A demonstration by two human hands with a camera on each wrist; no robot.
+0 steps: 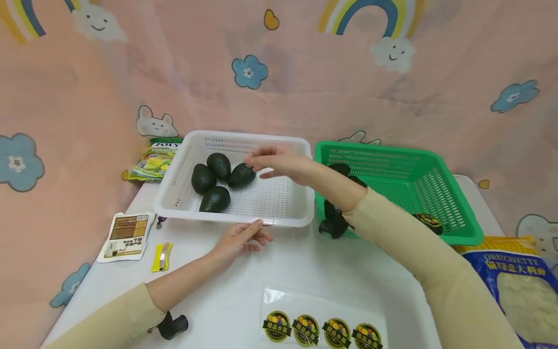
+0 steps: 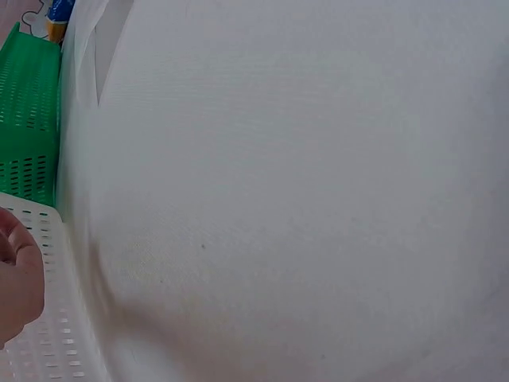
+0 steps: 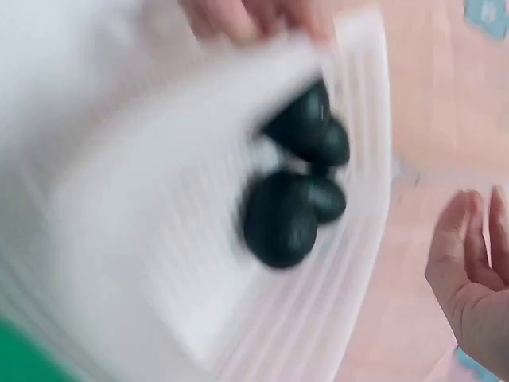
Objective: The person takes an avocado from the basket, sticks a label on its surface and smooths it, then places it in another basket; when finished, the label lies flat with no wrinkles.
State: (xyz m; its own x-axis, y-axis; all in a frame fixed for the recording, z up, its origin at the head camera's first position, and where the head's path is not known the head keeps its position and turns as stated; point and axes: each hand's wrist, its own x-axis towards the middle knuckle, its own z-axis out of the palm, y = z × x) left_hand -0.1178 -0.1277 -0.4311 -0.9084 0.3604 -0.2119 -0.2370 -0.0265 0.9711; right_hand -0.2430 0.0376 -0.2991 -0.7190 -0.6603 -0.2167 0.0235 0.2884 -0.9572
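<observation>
Four avocados (image 1: 203, 179) noted, lying close together inside the white basket (image 1: 270, 198), from its centre out toward nine o'clock; bare floor remains on the three o'clock side, probably left so that fruit can be added or lifted without crowding. Left hand (image 1: 241, 238): outside the near rim at six o'clock, thumb at the edge, remaining fingers loosely bent, nothing gripped; placed there, in my judgement, to steady the basket. Right hand (image 1: 283, 162): above the basket at about two o'clock, fingers slack and slightly parted, nothing held; from where I stand the fingertips overlap the nearest avocado, and contact cannot be confirmed. Green basket (image 1: 401, 191): just beside, at three o'clock, with a labelled dark item (image 1: 429, 223) in it, presumably kept near for an easy reach between the two. Sticker sheet (image 1: 306, 329): flat at five o'clock, likely positioned for peeling close to the body
</observation>
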